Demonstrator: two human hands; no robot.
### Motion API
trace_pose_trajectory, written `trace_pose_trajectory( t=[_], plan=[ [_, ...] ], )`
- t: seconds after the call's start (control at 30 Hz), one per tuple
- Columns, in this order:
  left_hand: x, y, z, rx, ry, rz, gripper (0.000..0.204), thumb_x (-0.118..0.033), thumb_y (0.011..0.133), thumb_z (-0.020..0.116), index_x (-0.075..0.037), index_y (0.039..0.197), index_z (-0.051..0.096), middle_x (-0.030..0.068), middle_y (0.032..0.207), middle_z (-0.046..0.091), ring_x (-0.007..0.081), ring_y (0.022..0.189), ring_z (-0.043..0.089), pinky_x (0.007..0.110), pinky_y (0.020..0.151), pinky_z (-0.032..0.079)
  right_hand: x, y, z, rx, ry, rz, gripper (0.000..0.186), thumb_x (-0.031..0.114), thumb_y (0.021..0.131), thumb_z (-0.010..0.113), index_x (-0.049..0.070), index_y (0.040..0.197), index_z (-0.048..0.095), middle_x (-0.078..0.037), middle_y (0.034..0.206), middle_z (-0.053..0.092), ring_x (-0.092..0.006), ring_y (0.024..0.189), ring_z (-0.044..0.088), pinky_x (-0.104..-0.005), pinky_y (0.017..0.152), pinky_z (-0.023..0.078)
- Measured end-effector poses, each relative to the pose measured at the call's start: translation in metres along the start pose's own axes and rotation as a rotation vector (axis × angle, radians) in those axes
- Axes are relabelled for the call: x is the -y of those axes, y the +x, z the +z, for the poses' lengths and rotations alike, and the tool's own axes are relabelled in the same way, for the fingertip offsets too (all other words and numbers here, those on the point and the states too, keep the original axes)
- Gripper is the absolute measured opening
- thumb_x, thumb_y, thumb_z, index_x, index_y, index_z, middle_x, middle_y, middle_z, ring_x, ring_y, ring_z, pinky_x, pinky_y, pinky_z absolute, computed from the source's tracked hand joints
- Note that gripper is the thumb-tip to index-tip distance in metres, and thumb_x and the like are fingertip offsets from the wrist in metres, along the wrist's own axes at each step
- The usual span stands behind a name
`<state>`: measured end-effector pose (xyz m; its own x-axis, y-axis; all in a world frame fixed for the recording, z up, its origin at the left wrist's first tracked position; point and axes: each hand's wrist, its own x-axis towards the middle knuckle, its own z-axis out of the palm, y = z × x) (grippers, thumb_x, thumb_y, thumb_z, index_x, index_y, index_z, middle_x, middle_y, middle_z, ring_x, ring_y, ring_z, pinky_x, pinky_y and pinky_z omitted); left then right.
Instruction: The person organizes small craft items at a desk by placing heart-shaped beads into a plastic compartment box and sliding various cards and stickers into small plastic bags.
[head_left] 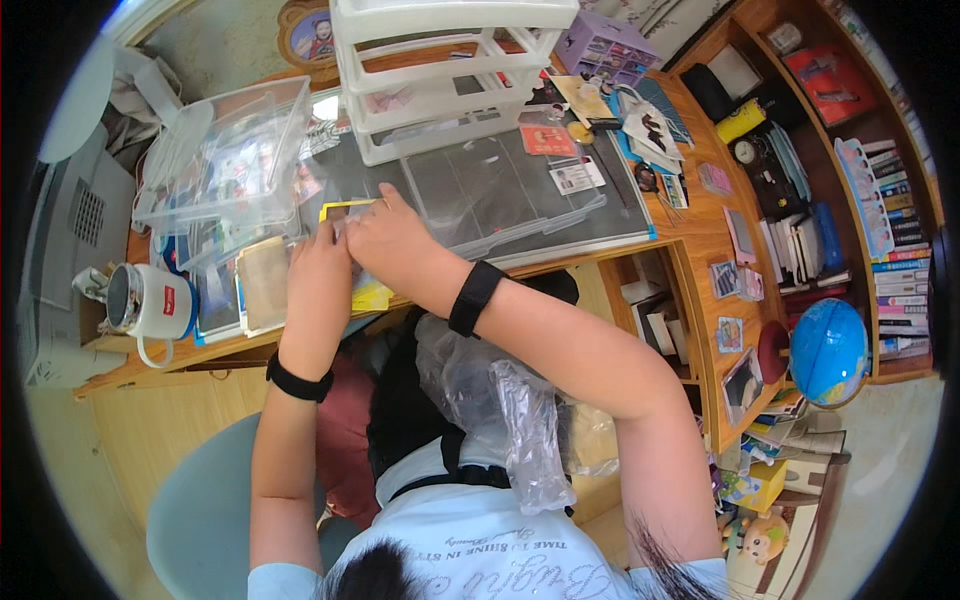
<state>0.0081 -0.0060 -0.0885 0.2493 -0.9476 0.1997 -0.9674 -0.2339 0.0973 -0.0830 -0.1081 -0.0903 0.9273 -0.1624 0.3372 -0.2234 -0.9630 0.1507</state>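
My left hand [316, 262] and my right hand [385, 235] meet at the near-middle of the dark desk mat [450, 200], fingers bent on a thin yellow-edged piece [333, 209], which they mostly hide. Beside my left hand lie beige sheets or sleeves [264, 285], and more yellow sheets [368, 295] show below my hands. A clear plastic panel or sleeve with a long rail [535, 222] lies right of my right hand. A clear plastic drawer [225, 150] holding small papers sits at the left.
A white drawer frame [450, 65] stands at the back. Cards [575, 173], papers and small items crowd the mat's right. A white mug [160, 300] is at left, a shelf of books [900, 300] and a blue globe [826, 350] at right. Crumpled plastic bags [530, 430] lie at my lap.
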Motion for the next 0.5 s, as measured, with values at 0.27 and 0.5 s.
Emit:
trace_pose_trajectory(
  t=[0.27,0.5],
  plan=[
    [-0.005,0.003,0.0,-0.052,-0.047,0.019,0.02,-0.002,0.071,0.056,0.0,0.091,0.061,0.015,0.094,0.056,0.0304,0.088,0.056,0.039,0.077,0.045,0.008,0.006,0.006,-0.033,-0.013,0.153,0.013,0.018,0.071,0.057,0.011,0.079,0.065,-0.005,0.076,0.065,-0.0208,0.083,0.057,-0.0347,0.08,0.037],
    [0.004,-0.017,-0.009,-0.103,0.046,-0.018,0.029,-0.003,0.076,0.05,-0.005,0.103,0.06,0.0138,0.101,0.06,0.0303,0.092,0.056,0.042,0.089,0.04,-0.003,0.005,-0.024,-0.001,0.473,0.224,0.01,0.01,0.075,0.052,0.005,0.079,0.061,-0.015,0.077,0.062,-0.0309,0.081,0.061,-0.0409,0.067,0.045]
  ],
)
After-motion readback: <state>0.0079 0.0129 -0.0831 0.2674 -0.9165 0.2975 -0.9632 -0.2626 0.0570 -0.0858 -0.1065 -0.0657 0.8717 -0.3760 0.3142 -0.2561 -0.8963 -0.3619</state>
